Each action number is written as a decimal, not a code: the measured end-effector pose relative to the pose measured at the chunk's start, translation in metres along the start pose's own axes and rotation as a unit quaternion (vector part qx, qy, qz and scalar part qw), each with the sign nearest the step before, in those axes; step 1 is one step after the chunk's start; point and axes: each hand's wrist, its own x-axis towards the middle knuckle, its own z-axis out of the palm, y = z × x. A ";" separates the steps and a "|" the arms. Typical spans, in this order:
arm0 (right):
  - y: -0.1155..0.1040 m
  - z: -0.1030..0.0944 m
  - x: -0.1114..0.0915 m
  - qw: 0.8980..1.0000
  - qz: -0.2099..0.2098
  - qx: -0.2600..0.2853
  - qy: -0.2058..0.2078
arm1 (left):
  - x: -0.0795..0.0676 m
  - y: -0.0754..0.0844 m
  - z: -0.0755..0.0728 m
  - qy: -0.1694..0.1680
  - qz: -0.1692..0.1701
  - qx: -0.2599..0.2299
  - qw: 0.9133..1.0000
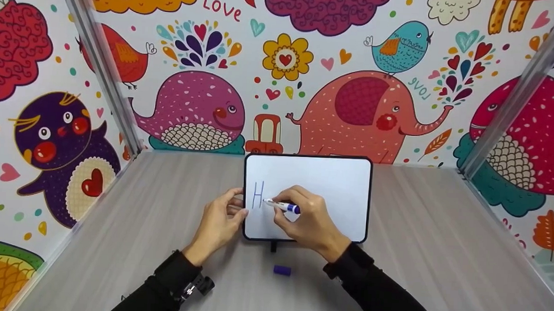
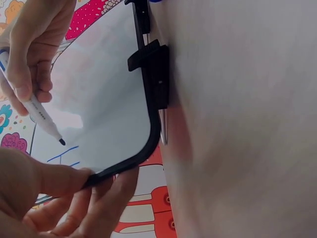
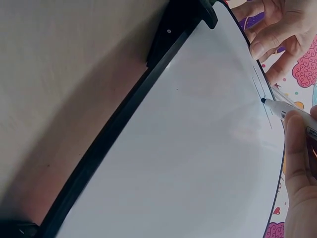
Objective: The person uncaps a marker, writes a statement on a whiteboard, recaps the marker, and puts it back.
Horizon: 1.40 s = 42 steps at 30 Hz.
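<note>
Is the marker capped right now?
No, the cap lies on the table in front of the board, and the marker in the right hand has a bare tip.

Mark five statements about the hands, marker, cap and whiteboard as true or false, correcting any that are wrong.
1. The right hand holds a marker. True.
2. The marker's writing tip is covered. False: the tip is bare.
3. A blue letter H stands toward the left side of the whiteboard. True.
4. The left hand lies flat on the table. False: it grips the whiteboard's left edge.
5. A cap lies on the table. True.
</note>
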 end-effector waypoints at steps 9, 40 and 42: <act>0.000 0.000 0.001 1.000 0.004 -0.004 -0.005 | 0.000 0.001 0.001 -0.001 -0.003 0.001 1.000; 0.002 -0.005 0.005 0.999 -0.002 -0.029 0.016 | 0.000 0.000 -0.001 0.003 -0.005 -0.033 0.999; 0.002 -0.004 0.005 0.999 -0.005 -0.027 0.016 | 0.000 0.000 0.000 0.004 -0.006 -0.030 1.000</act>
